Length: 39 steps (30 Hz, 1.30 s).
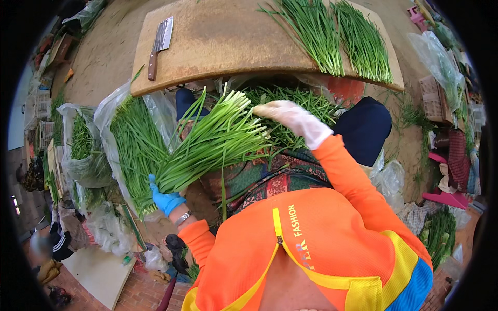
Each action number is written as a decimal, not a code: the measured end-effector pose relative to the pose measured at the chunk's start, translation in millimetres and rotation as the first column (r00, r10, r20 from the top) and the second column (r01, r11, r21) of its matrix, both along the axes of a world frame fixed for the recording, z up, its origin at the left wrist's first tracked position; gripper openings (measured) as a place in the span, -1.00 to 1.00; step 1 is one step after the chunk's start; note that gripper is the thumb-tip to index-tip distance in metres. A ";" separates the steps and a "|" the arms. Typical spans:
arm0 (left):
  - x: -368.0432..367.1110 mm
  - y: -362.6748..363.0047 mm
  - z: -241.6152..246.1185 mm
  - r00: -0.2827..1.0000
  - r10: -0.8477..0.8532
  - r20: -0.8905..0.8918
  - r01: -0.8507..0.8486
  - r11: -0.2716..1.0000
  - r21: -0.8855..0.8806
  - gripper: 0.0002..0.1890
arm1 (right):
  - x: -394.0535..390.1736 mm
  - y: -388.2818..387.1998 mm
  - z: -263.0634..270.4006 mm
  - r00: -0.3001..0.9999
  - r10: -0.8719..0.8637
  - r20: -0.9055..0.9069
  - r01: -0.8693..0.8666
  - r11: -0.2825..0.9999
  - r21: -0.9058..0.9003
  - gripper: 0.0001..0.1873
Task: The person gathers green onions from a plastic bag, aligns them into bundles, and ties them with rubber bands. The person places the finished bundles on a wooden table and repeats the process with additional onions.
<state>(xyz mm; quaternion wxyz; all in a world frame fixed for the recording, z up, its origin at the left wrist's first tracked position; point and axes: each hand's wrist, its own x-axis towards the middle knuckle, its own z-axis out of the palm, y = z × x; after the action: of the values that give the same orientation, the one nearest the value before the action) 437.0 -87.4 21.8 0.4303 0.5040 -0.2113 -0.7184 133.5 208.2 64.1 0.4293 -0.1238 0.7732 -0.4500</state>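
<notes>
My left hand (166,197), in a blue glove, grips a large bunch of garlic chives (214,144) by its leafy part. The pale stem ends fan out to the upper right, over my lap. At those ends is my right hand (290,116), in a thin whitish glove and slightly blurred. Its fingertips meet the stems, but whether they pinch any is unclear. Beneath the right hand lies a heap of loose chive leaves (303,99). Left of the held bunch, more chives (136,132) lie packed in a clear plastic bag (104,128).
Ahead stands a wooden board (233,39), with a cleaver (159,46) at its left and two chive bunches (315,35) at its right. A second filled bag (83,144) sits farther left. At right are a plastic crate (431,97) and a pink stool (447,197).
</notes>
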 end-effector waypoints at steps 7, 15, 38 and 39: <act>13.3 -7.4 3.6 1.000 0.015 0.020 -0.014 0.999 -0.035 -0.64 | 5.1 -22.8 -22.3 0.694 -0.117 0.710 0.586 0.665 -0.463 -0.81; 19.5 -6.7 -6.7 1.000 0.019 -0.003 -0.019 0.999 -0.037 -0.61 | -68.5 96.0 -43.1 0.661 -0.734 0.158 0.749 0.657 -0.086 -0.75; 33.7 -5.3 -38.9 0.994 0.040 0.102 -0.042 0.999 0.021 -0.64 | 39.2 1.0 -28.3 0.808 -0.238 0.539 0.464 0.822 -0.331 -0.78; 31.3 -3.5 -38.7 0.997 0.015 0.081 -0.015 1.000 0.003 -0.64 | 37.1 3.3 -31.5 0.761 -0.248 0.599 0.529 0.772 -0.352 -0.80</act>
<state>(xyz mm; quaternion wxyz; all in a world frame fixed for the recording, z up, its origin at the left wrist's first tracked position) 468.3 -90.9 -16.9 0.4259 0.5352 -0.2235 -0.6945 170.6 211.5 32.6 0.4668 0.0650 0.4911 -0.7326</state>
